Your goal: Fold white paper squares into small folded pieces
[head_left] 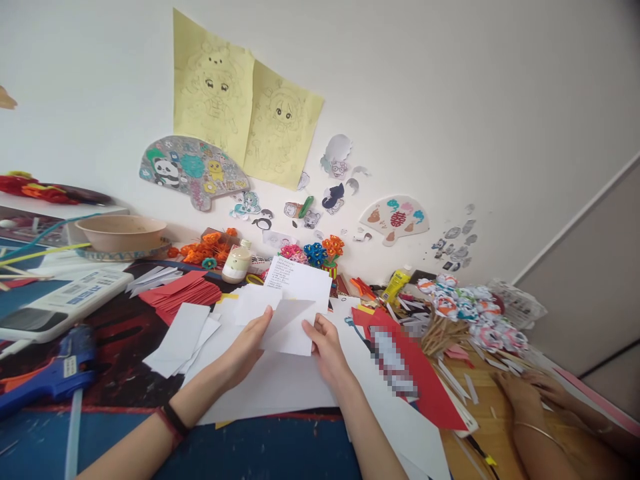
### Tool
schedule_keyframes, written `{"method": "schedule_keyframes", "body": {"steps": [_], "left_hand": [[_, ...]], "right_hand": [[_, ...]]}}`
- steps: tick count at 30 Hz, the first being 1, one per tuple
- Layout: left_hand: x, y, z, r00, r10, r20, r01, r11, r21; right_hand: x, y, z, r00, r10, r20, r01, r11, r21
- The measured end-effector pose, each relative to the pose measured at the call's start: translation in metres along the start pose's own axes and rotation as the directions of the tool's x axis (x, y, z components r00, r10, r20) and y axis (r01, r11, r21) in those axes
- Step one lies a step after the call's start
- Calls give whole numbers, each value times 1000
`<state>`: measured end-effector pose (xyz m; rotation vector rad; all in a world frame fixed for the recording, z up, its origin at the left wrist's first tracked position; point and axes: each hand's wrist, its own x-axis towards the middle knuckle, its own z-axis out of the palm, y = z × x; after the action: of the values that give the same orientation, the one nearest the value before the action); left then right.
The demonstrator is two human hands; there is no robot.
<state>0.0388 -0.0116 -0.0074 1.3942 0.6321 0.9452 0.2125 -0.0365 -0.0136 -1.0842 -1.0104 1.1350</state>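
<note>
Both hands meet near the middle of the view over a folded white paper sheet (pixel 287 327), which lies between them on a spread of larger white sheets (pixel 280 387). The left hand (pixel 245 350) comes in from about 7 o'clock of the sheet, palm down, fingers stretched flat with their tips pressing on the sheet's left edge; it is open and presses rather than grips. The right hand (pixel 325 347) sits at about 4 o'clock of the sheet, its fingers curled and pinching the sheet's right edge, where a folded flap rises in a slanting crease between the two hands. At 12 o'clock of the sheet, just beyond it, lies a white note with small print (pixel 299 280). At 10 o'clock are a stack of red paper strips (pixel 180 293) and, nearer, loose white slips (pixel 177 340). Far out at 9 o'clock a blue glue gun (pixel 47 373) rests on the blue table (pixel 250 453), with a white calculator (pixel 65 300) above it. At 3 o'clock a red sheet (pixel 430 387) lies beside the white spread, and beyond it at 2 o'clock a heap of paper flowers on wooden sticks (pixel 465 313). At 4 o'clock, well apart, another person's hand (pixel 520 390) rests flat on the wood, a thin bangle on its wrist
</note>
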Motion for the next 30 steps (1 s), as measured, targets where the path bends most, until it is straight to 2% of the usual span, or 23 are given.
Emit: {"method": "schedule_keyframes", "body": {"steps": [3,7,14,18,24,30], "left_hand": [[1,4,0,995,-60,77,74,976,-204],[1,10,0,989,-78,124,100,978,-183],[-4,9,7,990,-15,140,21,999,-46],[-6,4,11,998,-20,61,18,1000,23],[-2,-1,15,1000,5,10,-6,994,113],[-1,-3,17,994,97,-57,-85,980,178]], "right_hand": [[-1,-4,0,1000,-18,5,17,994,107],[-3,-10,2,999,-28,24,22,974,227],[-1,-1,2,1000,-8,8,8,1000,25],[0,4,4,996,-79,-30,76,994,-80],[1,8,4,981,-186,55,192,973,-126],[2,12,3,986,-157,48,163,972,-168]]}}
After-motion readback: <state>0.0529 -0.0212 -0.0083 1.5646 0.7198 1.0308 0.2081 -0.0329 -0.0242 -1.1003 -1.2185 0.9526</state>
